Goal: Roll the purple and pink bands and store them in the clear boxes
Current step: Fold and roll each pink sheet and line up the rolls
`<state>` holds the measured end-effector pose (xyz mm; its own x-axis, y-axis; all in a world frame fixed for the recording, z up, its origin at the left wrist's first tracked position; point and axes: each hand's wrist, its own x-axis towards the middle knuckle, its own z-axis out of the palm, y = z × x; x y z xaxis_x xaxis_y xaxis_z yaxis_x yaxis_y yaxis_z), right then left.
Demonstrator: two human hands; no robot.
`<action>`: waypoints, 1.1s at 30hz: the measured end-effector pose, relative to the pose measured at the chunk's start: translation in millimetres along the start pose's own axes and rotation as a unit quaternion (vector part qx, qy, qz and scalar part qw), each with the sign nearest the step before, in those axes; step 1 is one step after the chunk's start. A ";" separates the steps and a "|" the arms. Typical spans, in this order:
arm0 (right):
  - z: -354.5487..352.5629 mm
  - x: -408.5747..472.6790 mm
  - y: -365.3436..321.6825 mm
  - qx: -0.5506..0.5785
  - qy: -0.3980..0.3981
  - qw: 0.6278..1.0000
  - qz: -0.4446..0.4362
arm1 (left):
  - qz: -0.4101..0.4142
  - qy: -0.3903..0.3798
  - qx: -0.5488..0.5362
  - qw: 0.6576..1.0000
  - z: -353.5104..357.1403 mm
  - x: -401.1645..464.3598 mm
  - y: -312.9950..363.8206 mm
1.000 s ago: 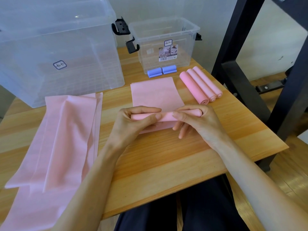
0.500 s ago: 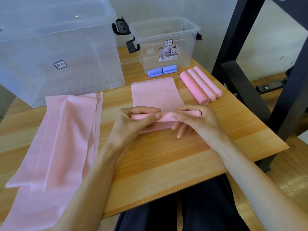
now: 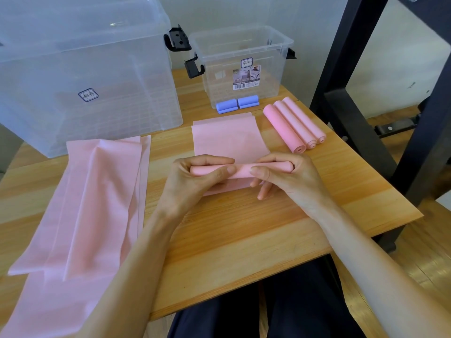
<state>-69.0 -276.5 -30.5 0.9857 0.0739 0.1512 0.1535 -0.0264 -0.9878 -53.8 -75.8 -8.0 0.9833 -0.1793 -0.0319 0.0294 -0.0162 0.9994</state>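
At the middle of a wooden table (image 3: 244,240), a left hand (image 3: 195,181) and right hand (image 3: 288,176) each pinch 1 end of a half-rolled pink band (image 3: 240,170), a thin, limp sheet likely to unroll unless gripped near both ends.

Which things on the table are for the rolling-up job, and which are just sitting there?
For the job:
- pink band being rolled, left hand, right hand
- three rolled pink bands
- two purple rolls
- flat pink bands
- small clear box, big clear box

Just there:
- black frame
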 end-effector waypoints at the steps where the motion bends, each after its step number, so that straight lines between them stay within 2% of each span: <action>1: 0.4 0.1 0.0 0.002 0.000 1.000 -0.002 | -0.011 0.002 -0.010 1.000 0.6 0.4 -0.3; 5: 0.6 -0.5 0.2 0.000 0.007 1.000 -0.016 | -0.043 -0.002 -0.031 0.999 2.0 0.8 -1.3; 9: -0.5 -0.2 0.7 0.005 0.021 1.000 -0.018 | 0.005 -0.012 -0.019 1.000 0.3 -0.5 0.5; 13: -0.9 -0.6 -0.2 0.000 0.018 1.000 -0.009 | 0.016 -0.013 -0.007 1.000 0.8 -1.3 0.9; 16: 0.7 -0.2 -0.3 -0.007 0.007 1.000 -0.009 | -0.014 -0.001 -0.014 1.000 1.3 -0.2 -0.1; 19: 0.8 -0.6 -0.1 -0.007 0.012 1.000 -0.013 | -0.048 -0.026 -0.009 0.998 1.9 -0.9 -0.1; 27: -0.3 -0.3 0.8 0.003 0.018 1.000 -0.001 | 0.018 -0.025 0.016 0.999 -0.1 -2.1 -0.2; 33: 1.2 0.4 0.6 -0.011 0.018 1.000 -0.014 | -0.037 -0.009 -0.007 0.999 2.6 -0.4 -0.8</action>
<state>-68.6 -275.3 -31.1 0.9827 0.0398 0.1808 0.1826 -0.0470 -0.9821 -54.7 -78.3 -8.8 0.9748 -0.1960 -0.1061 0.1048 -0.0171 0.9943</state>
